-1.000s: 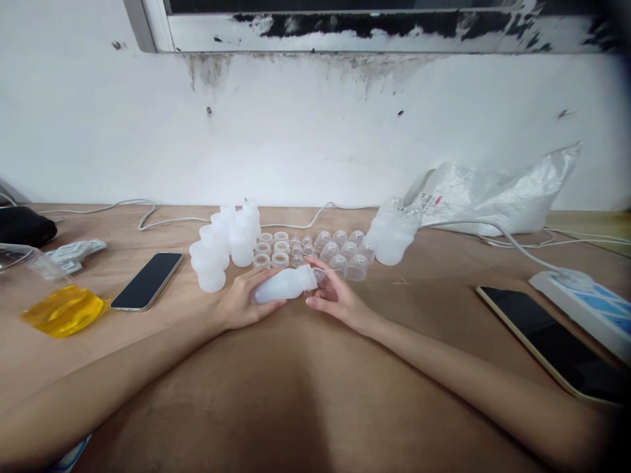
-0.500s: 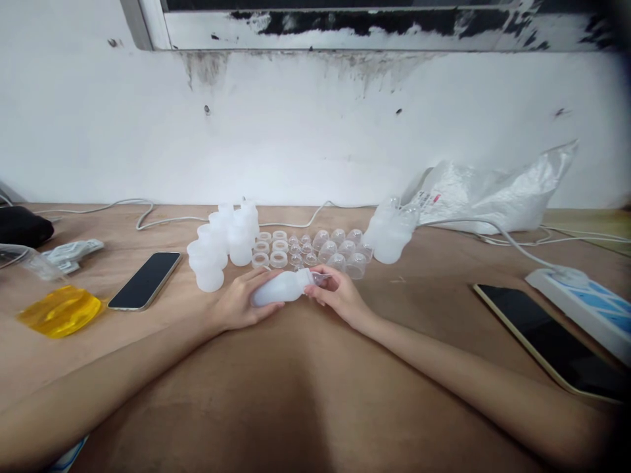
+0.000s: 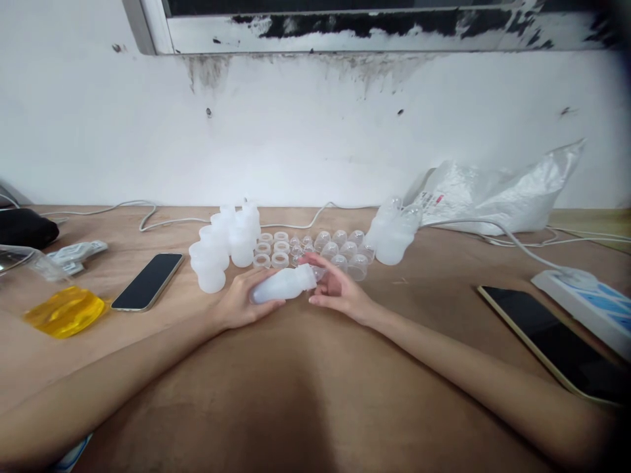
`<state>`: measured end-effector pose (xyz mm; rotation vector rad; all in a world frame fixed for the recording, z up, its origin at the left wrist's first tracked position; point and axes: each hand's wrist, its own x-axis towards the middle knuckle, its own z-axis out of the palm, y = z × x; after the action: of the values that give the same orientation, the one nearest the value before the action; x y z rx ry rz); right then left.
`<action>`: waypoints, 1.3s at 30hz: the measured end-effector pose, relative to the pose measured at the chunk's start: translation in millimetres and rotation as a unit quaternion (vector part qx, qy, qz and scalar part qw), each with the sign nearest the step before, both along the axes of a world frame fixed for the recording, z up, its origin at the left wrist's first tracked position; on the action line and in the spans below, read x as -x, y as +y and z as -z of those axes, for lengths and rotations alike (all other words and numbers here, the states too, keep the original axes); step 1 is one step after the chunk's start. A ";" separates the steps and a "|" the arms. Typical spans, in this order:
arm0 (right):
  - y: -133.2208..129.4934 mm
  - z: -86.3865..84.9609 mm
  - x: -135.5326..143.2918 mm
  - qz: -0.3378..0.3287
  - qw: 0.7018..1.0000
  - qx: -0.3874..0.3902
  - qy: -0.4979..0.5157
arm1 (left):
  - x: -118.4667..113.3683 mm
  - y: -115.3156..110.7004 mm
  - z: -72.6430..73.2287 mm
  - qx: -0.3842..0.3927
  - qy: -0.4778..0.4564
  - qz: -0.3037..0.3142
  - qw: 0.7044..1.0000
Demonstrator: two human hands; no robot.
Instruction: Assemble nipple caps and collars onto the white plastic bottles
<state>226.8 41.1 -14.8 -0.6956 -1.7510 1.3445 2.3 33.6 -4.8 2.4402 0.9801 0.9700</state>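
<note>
Hands [image 3: 242,301] [image 3: 348,295] at bottle [image 3: 280,286], rings [image 3: 280,265] behind; phones [image 3: 148,282] [image 3: 547,341] either side

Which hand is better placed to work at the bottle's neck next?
Probably the right hand: it sits at the neck, while the left hand holds the bottle around its body.

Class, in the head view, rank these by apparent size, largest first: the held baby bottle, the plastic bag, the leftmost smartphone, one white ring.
1. Plastic bag
2. Leftmost smartphone and baby bottle: too alike to rank
3. White ring
</note>
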 end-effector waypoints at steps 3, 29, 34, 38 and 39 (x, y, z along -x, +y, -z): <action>1.1 -1.6 0.7 0.014 1.000 0.000 0.008 | 0.6 -0.1 -0.2 0.004 0.008 0.010 1.000; 3.5 -5.6 1.7 0.100 0.991 -0.020 -0.089 | 2.5 0.0 2.9 -0.015 0.026 0.030 0.999; -6.2 -4.1 8.9 0.124 0.984 -0.007 -0.131 | 2.6 -1.5 5.9 -0.041 0.040 0.031 0.998; -3.5 -7.1 2.7 0.099 0.981 -0.048 -0.161 | 2.1 -0.5 5.1 -0.028 0.030 0.031 0.999; -1.9 -8.5 0.1 0.083 0.981 -0.057 -0.165 | 2.2 0.1 4.8 -0.024 0.023 0.026 0.999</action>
<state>226.6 39.2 -6.3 -1.0226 -1.9610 1.0503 0.1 33.7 -9.6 2.5247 0.9128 0.9351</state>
